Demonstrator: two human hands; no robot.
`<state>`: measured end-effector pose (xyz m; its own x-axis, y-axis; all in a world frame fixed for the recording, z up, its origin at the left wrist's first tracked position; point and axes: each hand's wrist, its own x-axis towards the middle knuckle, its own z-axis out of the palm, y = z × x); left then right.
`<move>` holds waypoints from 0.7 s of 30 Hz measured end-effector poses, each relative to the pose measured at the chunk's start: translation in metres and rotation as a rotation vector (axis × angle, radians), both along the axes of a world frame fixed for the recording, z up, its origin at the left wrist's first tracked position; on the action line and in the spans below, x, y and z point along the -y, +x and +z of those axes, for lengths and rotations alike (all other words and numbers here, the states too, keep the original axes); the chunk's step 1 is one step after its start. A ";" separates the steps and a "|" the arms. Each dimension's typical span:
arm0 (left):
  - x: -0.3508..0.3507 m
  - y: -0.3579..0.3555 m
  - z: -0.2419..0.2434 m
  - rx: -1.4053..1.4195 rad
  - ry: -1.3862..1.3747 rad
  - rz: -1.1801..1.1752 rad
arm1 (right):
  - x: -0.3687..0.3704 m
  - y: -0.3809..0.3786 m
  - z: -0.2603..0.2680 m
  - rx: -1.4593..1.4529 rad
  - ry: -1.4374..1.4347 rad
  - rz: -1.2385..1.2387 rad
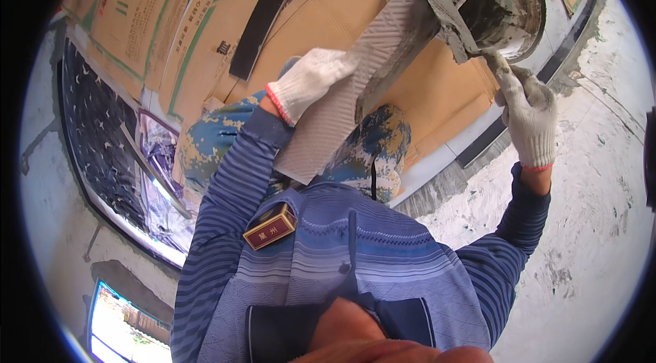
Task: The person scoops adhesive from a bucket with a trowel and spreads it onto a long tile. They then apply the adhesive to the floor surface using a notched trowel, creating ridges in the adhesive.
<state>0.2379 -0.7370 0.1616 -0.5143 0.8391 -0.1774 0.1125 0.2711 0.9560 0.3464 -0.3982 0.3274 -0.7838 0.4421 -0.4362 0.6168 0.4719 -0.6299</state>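
A long ribbed strip of tile (328, 127) slants from my lap up to the rim of a bucket (533, 9), with wet grey mortar (394, 73) along its right side and upper end. My left hand (312, 78), in a white knitted glove with a red cuff, holds the strip by its left edge. In my gloved right hand (530, 112) is the handle of a mortar-coated trowel (451, 24), its blade against the mortar near the strip's upper part. The bucket is smeared with mortar inside; the strip and trowel hide part of it.
Printed cardboard sheets (328, 19) cover the floor. A dark strip (269, 14) lies on them, left of the bucket. Along the right runs a dark edging strip (482, 142) beside a mortar-smeared wall (589, 199). A dark patterned cloth (97, 132) is at the left.
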 end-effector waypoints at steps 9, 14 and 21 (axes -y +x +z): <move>-0.034 -0.006 0.004 -0.393 0.102 0.093 | 0.051 0.038 0.009 0.129 -0.125 -0.148; -0.041 -0.024 -0.001 -0.555 0.026 0.081 | 0.067 0.058 0.009 0.079 -0.146 -0.134; -0.054 -0.021 0.003 -0.043 0.152 0.233 | 0.090 0.080 0.008 0.170 -0.124 0.003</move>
